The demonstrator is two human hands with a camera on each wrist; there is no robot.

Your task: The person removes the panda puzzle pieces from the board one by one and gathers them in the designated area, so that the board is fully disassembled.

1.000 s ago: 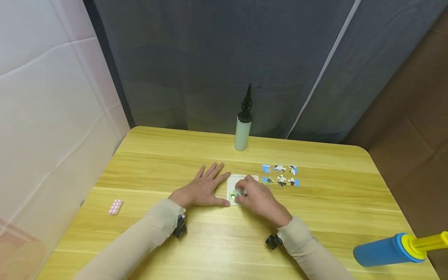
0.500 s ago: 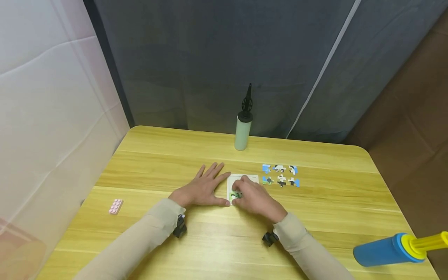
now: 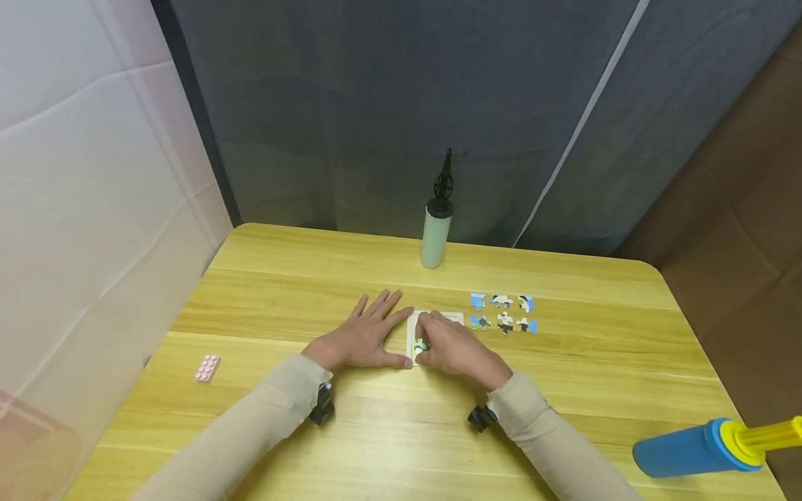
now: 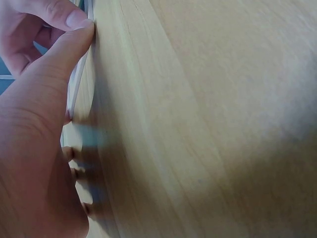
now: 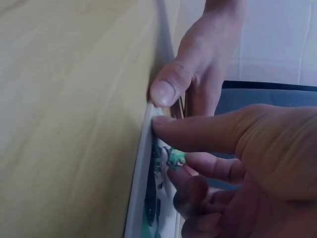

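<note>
Left hand (image 3: 363, 339) lay flat on wooden table (image 3: 263, 292), fingers spread straight, thumb against left edge of white puzzle tray (image 3: 452, 318). Right hand (image 3: 456, 350) rested over tray at table's centre, fingers curled on green puzzle piece (image 5: 175, 157) inside it. Loose puzzle pieces (image 3: 502, 313) sat just right of tray. Blue and yellow pump (image 3: 714, 445) lay near right edge; pink brick (image 3: 207, 369) well to left.

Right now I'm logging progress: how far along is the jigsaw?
Early. The right hand presses a green piece into the white tray, the left hand steadying its edge. Six loose pieces still wait on the table.
</note>
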